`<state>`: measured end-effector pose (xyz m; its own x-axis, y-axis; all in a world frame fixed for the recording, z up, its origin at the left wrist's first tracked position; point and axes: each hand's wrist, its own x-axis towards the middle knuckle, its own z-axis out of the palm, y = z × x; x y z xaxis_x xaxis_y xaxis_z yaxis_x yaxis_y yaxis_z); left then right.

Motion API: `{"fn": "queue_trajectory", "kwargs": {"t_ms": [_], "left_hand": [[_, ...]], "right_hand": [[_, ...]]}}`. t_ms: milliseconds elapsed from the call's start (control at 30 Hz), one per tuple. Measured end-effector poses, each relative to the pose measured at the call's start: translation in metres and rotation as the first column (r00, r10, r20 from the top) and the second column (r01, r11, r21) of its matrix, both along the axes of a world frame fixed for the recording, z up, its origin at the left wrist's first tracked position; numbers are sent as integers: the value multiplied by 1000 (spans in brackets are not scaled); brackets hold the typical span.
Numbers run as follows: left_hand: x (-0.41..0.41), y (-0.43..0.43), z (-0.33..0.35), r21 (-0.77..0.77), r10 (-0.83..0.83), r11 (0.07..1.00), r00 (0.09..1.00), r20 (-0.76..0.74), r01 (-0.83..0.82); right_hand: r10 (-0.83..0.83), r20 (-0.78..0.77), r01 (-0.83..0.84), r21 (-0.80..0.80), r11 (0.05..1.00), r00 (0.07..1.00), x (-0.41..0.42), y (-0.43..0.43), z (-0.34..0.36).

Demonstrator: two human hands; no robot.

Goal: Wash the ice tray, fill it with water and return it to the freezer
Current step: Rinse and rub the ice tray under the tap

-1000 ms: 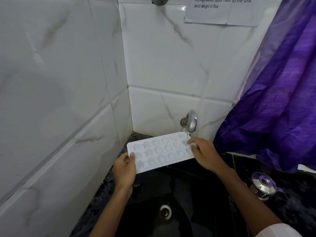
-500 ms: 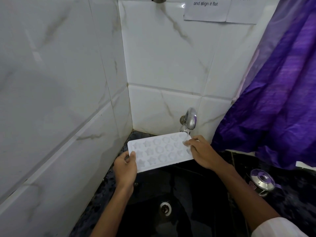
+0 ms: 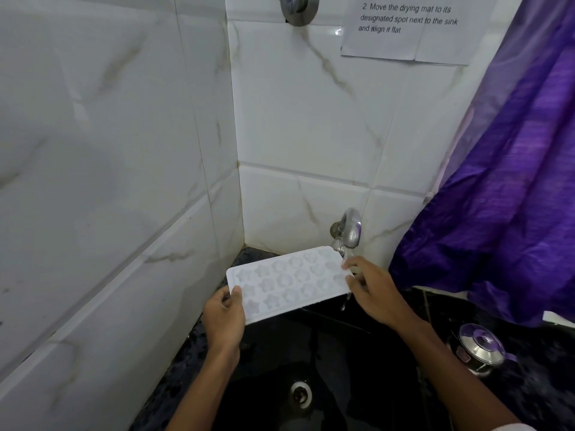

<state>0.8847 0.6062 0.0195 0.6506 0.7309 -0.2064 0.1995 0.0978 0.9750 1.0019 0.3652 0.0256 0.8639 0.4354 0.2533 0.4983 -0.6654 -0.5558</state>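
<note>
A white ice tray (image 3: 289, 283) with star and round moulds is held level over the black sink (image 3: 342, 368). My left hand (image 3: 224, 315) grips its near left corner, thumb on top. My right hand (image 3: 375, 289) holds the tray's right end, just below the chrome tap (image 3: 349, 229). Water runs from the tap onto the right end of the tray and drips off its edge into the sink.
White marble tiles close in on the left and behind the tap. A purple curtain (image 3: 510, 188) hangs at the right. A steel pot with a glass lid (image 3: 480, 346) stands on the dark counter at the right. The sink drain (image 3: 300, 393) lies below.
The tray and both hands have stayed under the tap, shifting only slightly. Water now drips off the tray's right edge.
</note>
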Motion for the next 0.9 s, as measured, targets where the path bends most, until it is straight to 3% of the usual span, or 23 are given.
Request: {"fn": "queue_trajectory", "kwargs": {"t_ms": [333,500,667,900], "left_hand": [[0,-6,2,-12,-10,1000,1000,-1,10],[-2,-7,1,-17,-18,1000,1000,-3,18],[-3,-8,-1,-15,-22,1000,1000,-7,21],[-3,-4,-4,-10,-20,1000,1000,-21,20]], "right_hand": [[10,-12,-12,-134,991,1000,6,-1,-14],[-48,-169,40,-51,998,984,7,-4,-16],[-32,-50,26,-118,993,998,2,-4,-12],[-23,-55,16,-123,992,998,0,-2,-14]]}}
